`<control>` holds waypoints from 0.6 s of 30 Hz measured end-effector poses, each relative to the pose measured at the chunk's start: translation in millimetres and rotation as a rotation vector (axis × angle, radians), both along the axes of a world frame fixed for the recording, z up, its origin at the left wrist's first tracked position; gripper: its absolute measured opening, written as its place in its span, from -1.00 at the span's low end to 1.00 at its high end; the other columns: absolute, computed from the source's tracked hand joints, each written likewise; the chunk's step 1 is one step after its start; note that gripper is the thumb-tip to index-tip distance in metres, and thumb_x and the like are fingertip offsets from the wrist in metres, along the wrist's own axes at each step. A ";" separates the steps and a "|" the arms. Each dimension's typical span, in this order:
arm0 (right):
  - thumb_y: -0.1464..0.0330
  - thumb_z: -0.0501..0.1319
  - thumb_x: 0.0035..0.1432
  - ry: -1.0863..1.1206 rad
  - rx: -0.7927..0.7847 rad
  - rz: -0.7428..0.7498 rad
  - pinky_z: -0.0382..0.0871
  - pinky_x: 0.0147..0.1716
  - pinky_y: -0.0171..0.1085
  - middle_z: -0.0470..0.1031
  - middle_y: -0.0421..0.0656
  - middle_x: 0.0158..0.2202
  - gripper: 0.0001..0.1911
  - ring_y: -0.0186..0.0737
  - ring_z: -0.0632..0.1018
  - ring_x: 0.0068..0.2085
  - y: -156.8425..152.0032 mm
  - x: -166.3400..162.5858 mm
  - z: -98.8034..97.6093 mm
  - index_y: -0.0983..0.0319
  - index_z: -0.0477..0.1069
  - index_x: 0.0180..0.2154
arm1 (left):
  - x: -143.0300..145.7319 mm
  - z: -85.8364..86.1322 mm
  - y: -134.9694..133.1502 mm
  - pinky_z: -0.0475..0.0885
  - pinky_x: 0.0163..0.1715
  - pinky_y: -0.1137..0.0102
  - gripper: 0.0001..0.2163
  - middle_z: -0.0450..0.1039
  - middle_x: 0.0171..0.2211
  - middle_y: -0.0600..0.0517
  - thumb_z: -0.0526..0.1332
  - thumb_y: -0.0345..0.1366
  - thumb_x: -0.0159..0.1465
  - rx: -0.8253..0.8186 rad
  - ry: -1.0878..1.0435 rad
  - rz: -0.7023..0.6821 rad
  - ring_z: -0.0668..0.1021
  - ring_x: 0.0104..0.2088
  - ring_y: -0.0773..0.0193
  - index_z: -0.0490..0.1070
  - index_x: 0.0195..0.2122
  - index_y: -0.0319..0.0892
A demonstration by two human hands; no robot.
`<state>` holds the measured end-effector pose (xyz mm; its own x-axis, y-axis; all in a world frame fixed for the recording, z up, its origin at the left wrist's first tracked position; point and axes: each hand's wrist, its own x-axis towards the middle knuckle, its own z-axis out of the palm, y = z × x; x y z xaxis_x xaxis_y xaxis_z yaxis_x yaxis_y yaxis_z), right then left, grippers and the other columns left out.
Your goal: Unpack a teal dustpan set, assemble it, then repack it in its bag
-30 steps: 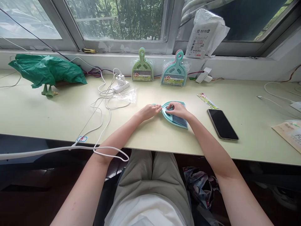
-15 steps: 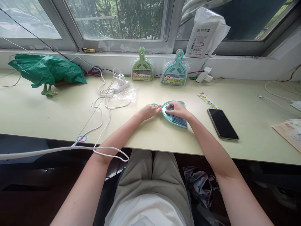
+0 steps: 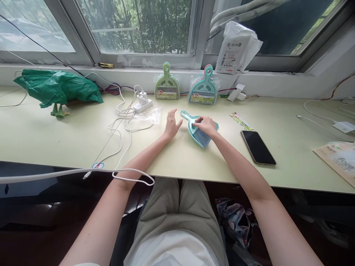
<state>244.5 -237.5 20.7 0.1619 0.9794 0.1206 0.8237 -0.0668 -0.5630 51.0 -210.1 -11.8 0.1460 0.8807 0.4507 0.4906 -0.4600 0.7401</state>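
A turquoise hand brush [image 3: 200, 136] with grey-blue bristles lies on a matching dustpan [image 3: 217, 126], the two handles together at the upper left. Over the brush head, my right hand [image 3: 206, 125] has its thumb and fingers closed at the oval hole; its palm hides part of both pieces. My left hand [image 3: 172, 125] is just left of the handles, empty, with fingers apart and raised off the set. Farther back, a green packaged dustpan set [image 3: 166, 82] and a turquoise one [image 3: 203, 87] lean against the wall.
On the right lie a phone [image 3: 258, 147], a printed label strip [image 3: 240, 121] and a paper pouch [image 3: 338, 160]. White cables, a power strip [image 3: 143, 105] and clear plastic film [image 3: 151, 115] are on the left, with a green plastic bag [image 3: 59, 87] beyond. A cable loop crosses my left forearm.
My left hand has let go of the handle and opened, moving up and left. The brush and dustpan have turned, with the handle end now farther back. My right hand stays on the brush.
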 end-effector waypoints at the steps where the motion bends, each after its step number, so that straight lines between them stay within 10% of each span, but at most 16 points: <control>1: 0.20 0.30 -0.03 0.026 0.007 -0.045 0.38 -0.16 -0.19 0.62 -0.16 -0.17 -0.79 -0.08 0.58 -0.11 5.4 -1.9 3.9 0.13 0.53 -0.32 | 4.1 1.4 0.5 0.31 0.20 0.14 -0.46 0.26 0.26 -0.29 0.17 -0.25 0.31 -0.134 -0.110 -0.031 0.40 0.23 0.03 0.13 0.30 -0.22; 6: 0.22 0.31 -0.01 0.086 0.100 -0.167 0.39 -0.06 -0.11 0.60 -0.05 -0.17 -0.78 0.00 0.57 -0.08 34.8 -12.5 19.1 0.18 0.50 -0.29 | 27.2 11.2 2.4 0.44 0.02 0.22 -0.52 0.46 0.08 -0.18 0.21 -0.14 0.30 -0.626 -0.409 -0.378 0.55 0.03 0.06 0.24 0.21 -0.17; 13: 0.27 0.19 0.19 0.131 0.179 -0.201 0.35 0.03 -0.03 0.52 0.03 -0.03 -0.81 0.03 0.46 0.06 59.5 -13.3 19.4 0.21 0.49 -0.21 | 31.7 9.4 33.1 0.48 -0.13 0.33 -0.60 0.51 -0.07 -0.06 0.31 -0.31 0.16 -0.648 -0.563 -0.250 0.56 -0.14 0.21 0.34 0.03 -0.16; 18: 0.35 0.15 0.20 -0.004 0.248 -0.515 0.16 0.18 0.13 0.30 0.10 0.23 -0.64 0.09 0.26 0.26 57.2 39.9 2.6 0.22 0.42 0.04 | 17.3 -3.7 43.9 0.49 -0.22 0.38 -0.58 0.51 -0.10 -0.06 0.36 -0.20 0.14 -0.663 -0.670 -0.252 0.57 -0.22 0.25 0.36 0.00 -0.16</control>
